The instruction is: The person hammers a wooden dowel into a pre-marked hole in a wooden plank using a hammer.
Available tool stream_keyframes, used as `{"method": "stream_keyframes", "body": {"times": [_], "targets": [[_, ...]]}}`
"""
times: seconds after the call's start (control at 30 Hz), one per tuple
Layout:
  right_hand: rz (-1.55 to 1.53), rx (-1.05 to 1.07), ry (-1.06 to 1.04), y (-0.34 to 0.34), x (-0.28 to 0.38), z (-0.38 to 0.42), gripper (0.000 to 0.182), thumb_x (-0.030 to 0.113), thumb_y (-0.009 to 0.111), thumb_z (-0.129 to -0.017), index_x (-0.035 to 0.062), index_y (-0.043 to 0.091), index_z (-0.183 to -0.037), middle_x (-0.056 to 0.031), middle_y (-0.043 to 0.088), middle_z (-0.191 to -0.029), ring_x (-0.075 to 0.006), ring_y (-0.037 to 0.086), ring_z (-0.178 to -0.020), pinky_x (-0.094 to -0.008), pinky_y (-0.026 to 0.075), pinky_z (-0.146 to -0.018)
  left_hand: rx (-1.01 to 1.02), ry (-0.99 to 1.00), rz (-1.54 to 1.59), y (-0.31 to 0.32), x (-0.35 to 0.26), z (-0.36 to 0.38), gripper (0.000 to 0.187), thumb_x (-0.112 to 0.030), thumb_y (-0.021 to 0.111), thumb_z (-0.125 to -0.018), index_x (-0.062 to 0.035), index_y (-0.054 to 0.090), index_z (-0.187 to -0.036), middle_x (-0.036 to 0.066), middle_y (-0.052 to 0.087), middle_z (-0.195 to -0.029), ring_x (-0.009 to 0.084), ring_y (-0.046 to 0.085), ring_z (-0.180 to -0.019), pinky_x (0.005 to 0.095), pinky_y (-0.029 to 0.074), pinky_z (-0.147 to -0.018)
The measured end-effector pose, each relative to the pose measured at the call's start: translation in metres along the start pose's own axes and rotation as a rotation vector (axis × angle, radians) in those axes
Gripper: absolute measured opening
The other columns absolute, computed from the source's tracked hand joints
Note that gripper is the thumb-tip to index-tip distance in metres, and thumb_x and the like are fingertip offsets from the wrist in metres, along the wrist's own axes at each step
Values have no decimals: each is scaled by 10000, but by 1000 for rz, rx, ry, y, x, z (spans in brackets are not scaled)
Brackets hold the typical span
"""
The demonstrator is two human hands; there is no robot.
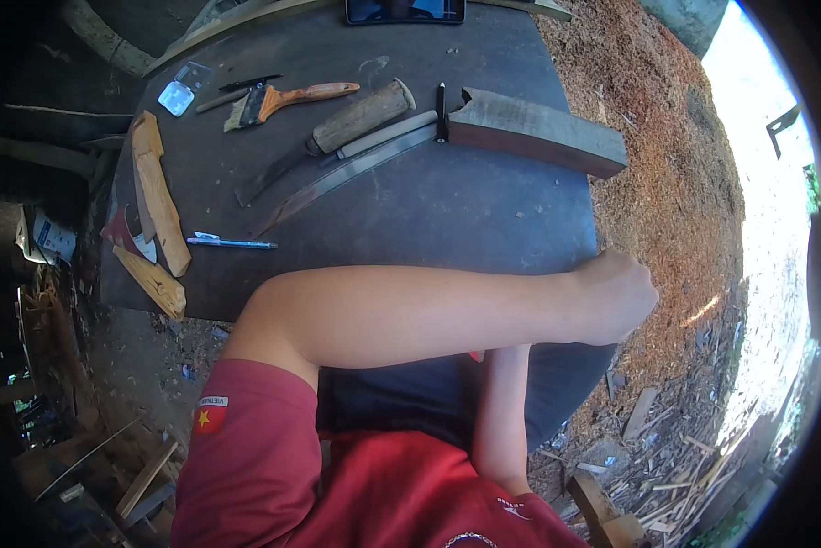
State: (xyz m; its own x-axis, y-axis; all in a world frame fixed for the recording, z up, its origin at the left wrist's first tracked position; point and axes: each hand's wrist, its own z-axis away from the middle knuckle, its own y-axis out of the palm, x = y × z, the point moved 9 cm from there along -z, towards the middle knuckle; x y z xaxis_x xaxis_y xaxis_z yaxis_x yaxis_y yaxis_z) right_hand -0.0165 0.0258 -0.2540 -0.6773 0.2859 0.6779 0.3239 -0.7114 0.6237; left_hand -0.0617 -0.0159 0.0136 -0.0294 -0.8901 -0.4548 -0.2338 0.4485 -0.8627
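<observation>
- My left hand (pixel 616 297) is clenched into a fist, just beyond the right edge of the tabletop (pixel 502 210); I can't tell whether anything is inside it.
- My left forearm (pixel 429 310) runs level across the centre of the frame, along the near edge.
- My right forearm (pixel 502 402) rises from lower centre and passes behind the left one; my right hand is hidden, so I can't tell its state.
- Nearest my fist, at upper right, lies the wooden block (pixel 534 137), apart from my hand. Its far right end juts past the tabletop's right edge.
- The block's long axis slopes gently down to the right; its notched end points left, just beside the black pen (pixel 442 114), which lies nearly straight up and down the frame.
- Open room lies between the block and my left forearm, right of centre.
- At upper centre, the wooden handle (pixel 360 119) and the curved strip (pixel 347 175) both slant from upper right to lower left.
- The brush (pixel 292 98), upper left, has its bristles toward the left.
- The blue pen (pixel 232 242) lies near the left edge, nearly level, beside the split wood (pixel 161 196).
</observation>
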Motion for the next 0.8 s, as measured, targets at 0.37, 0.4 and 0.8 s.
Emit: {"method": "stream_keyframes", "body": {"times": [0.37,0.4,0.8], "targets": [[-84,21,114,1,-1,-9,643,533,303,-1134,67,485,-1539,-143,573,-1517,-265,545,-1376,-451,454,-1181,-109,41,-13,-4,-1,2,204,-208,732,-797,-28,742,-700,146,701,-662,316,727,-634,442,591,-621],[-101,20,121,2,-2,-9,645,535,300,-1135,68,484,-1540,-143,572,-1518,-264,544,-1377,-451,454,-1183,-108,37,-14,-5,-1,2,208,-210,731,-801,-28,742,-701,148,702,-662,317,728,-634,443,590,-619],[-360,46,342,14,-8,-14,666,562,283,-1134,63,511,-1512,-168,572,-1515,-298,558,-1365,-492,457,-1200,-61,39,35,-3,0,1,344,-305,719,-923,-18,760,-738,169,706,-676,350,737,-670,472,592,-648]]}}
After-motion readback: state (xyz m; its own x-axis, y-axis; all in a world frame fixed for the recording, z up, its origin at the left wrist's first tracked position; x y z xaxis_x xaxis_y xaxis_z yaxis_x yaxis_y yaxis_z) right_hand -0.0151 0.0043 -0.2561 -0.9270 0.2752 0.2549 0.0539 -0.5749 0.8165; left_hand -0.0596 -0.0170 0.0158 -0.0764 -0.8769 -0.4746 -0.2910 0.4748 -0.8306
